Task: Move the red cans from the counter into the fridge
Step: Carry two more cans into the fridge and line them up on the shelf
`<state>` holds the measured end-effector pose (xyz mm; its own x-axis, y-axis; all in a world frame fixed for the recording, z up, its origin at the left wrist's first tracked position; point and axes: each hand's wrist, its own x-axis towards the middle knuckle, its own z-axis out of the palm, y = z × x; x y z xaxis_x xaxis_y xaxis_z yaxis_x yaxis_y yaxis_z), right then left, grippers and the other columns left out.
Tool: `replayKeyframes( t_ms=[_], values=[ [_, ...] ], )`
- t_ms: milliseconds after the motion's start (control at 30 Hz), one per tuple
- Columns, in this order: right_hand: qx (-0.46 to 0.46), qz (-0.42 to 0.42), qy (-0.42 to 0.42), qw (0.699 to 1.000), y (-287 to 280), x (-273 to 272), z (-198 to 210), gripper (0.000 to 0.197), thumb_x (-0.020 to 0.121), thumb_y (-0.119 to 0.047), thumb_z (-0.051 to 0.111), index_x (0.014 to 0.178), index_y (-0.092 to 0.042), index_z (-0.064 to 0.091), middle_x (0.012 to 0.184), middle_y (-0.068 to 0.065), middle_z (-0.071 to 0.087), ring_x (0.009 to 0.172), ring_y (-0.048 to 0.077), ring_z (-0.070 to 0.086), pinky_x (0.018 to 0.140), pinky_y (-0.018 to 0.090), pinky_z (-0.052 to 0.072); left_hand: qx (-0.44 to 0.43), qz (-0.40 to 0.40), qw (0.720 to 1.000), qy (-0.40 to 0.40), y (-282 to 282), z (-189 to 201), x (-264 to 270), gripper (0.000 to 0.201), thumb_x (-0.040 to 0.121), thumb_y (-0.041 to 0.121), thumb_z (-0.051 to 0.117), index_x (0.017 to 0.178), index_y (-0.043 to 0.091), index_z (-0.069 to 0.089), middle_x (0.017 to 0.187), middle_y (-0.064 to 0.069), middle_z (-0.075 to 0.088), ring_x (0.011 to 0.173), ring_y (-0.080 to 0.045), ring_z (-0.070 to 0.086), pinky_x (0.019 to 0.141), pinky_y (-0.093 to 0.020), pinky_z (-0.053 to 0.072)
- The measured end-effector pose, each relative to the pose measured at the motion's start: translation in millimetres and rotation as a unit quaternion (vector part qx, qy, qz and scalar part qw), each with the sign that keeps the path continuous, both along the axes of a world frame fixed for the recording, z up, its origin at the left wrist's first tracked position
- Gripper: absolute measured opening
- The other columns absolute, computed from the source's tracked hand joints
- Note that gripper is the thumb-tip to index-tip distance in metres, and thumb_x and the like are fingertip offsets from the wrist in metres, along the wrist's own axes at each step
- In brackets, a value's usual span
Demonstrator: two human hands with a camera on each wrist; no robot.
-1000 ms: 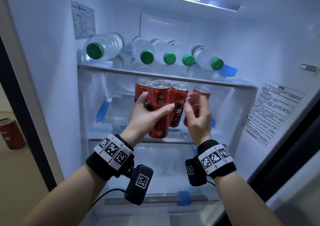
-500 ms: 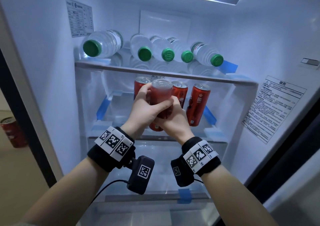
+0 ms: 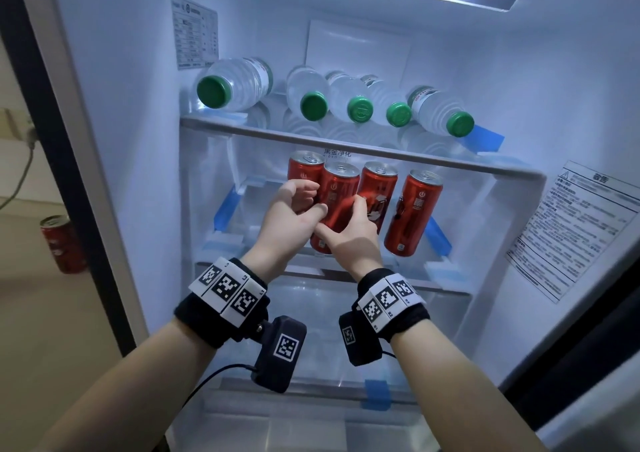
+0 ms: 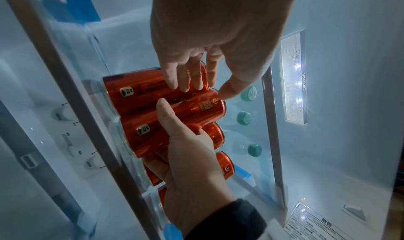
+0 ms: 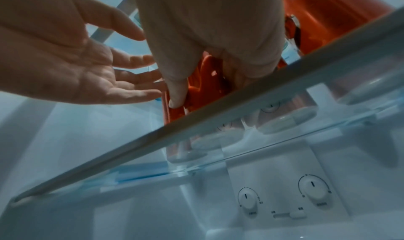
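Four red cans stand on the fridge's middle glass shelf (image 3: 429, 280). My right hand (image 3: 346, 224) grips the second can from the left (image 3: 337, 188), thumb on its left side and fingers round its right. In the left wrist view the same right hand (image 4: 186, 140) wraps this can (image 4: 192, 112). My left hand (image 3: 313, 198) is beside it with relaxed fingers, the thumb just touching the can. The right wrist view shows the left hand (image 5: 87, 71) as a bare palm holding nothing. Another red can (image 3: 62, 243) stands outside the fridge at the left.
Several water bottles with green caps (image 3: 242, 82) lie on the upper shelf. Blue tape marks (image 3: 225, 209) sit at the shelf sides. The fridge's left wall (image 3: 121, 139) and right wall with a label (image 3: 571, 229) bound the space. Control dials (image 5: 312, 185) lie below the shelf.
The can that my left hand carried now stands in the row. My right hand has taken hold of it. The left hand has let go and opened.
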<state>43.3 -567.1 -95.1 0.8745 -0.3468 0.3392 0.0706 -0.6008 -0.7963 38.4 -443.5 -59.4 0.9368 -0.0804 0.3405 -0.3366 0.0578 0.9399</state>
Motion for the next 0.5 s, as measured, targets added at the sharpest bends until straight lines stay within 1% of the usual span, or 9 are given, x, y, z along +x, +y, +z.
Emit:
replayKeyframes(
  t_ms=[67,100,167,200,233,267,333,433,500],
  values=[
    [-0.021,-0.012,0.010,1.000,-1,1,2,0.069,0.068,-0.054,0.069,0.122,-0.019,0.042,0.086,-0.003,0.069,0.084,0.023,0.067,0.083,0.044,0.054,0.006,0.007,1.000,0.004,1,-2,-3,0.024,0.087,0.006,0.062,0.109,0.015,0.058,0.102,0.003,0.061,0.103,-0.011,0.057,0.090,-0.021,0.047],
    [-0.034,-0.022,0.018,0.999,-2,3,3,0.069,0.071,-0.054,0.068,0.125,-0.019,0.042,0.088,-0.001,0.070,0.086,0.025,0.067,0.084,0.043,0.054,0.009,0.009,1.000,0.005,1,-3,-4,0.023,0.087,0.006,0.062,0.108,0.016,0.057,0.099,0.005,0.060,0.101,-0.010,0.057,0.091,-0.023,0.048],
    [-0.059,-0.043,0.046,0.996,-3,6,5,0.072,0.075,-0.057,0.066,0.132,-0.018,0.043,0.104,0.006,0.069,0.099,0.029,0.065,0.089,0.042,0.052,0.012,0.012,1.000,0.005,3,-4,-6,0.022,0.087,0.005,0.061,0.106,0.016,0.058,0.097,0.006,0.060,0.099,-0.010,0.058,0.090,-0.025,0.049],
    [-0.069,-0.051,0.062,0.994,-4,7,6,0.073,0.077,-0.059,0.065,0.133,-0.017,0.046,0.110,0.008,0.068,0.105,0.029,0.063,0.092,0.040,0.051,0.015,0.013,1.000,0.007,4,-5,-8,0.022,0.087,0.004,0.061,0.105,0.016,0.058,0.096,0.006,0.060,0.098,-0.010,0.058,0.089,-0.024,0.050],
    [-0.077,-0.058,0.078,0.992,-4,8,7,0.070,0.078,-0.061,0.064,0.131,-0.016,0.050,0.111,0.008,0.068,0.106,0.029,0.063,0.092,0.038,0.051,0.016,0.013,1.000,0.010,5,-5,-10,0.022,0.087,0.004,0.061,0.105,0.016,0.058,0.096,0.006,0.060,0.098,-0.011,0.058,0.089,-0.025,0.050],
    [-0.085,-0.062,0.088,0.991,-5,8,8,0.066,0.079,-0.062,0.062,0.124,-0.015,0.056,0.107,0.007,0.069,0.104,0.029,0.064,0.089,0.037,0.052,0.017,0.013,1.000,0.013,6,-5,-11,0.021,0.087,0.005,0.062,0.104,0.016,0.058,0.097,0.006,0.061,0.099,-0.011,0.059,0.090,-0.026,0.051],
    [-0.108,-0.068,0.100,0.987,-5,7,9,0.059,0.080,-0.066,0.058,0.102,-0.012,0.063,0.095,0.007,0.070,0.093,0.029,0.066,0.078,0.035,0.053,0.021,0.013,0.999,0.022,7,-6,-13,0.021,0.087,0.007,0.062,0.104,0.017,0.059,0.099,0.005,0.061,0.103,-0.014,0.060,0.093,-0.030,0.051],
    [-0.157,-0.077,0.131,0.976,-7,3,14,0.057,0.082,-0.068,0.055,0.072,-0.011,0.051,0.083,0.007,0.065,0.079,0.028,0.062,0.064,0.031,0.046,0.026,0.019,0.999,0.028,7,-7,-15,0.020,0.087,0.009,0.062,0.103,0.020,0.058,0.102,0.003,0.061,0.107,-0.016,0.060,0.095,-0.033,0.050],
    [-0.187,-0.081,0.157,0.966,-9,-3,19,0.061,0.081,-0.071,0.052,0.063,-0.014,0.042,0.071,0.003,0.056,0.071,0.026,0.057,0.060,0.030,0.042,0.027,0.025,0.999,0.029,7,-7,-16,0.020,0.087,0.009,0.062,0.102,0.021,0.058,0.102,0.003,0.061,0.105,-0.015,0.060,0.092,-0.030,0.050]
  ],
)
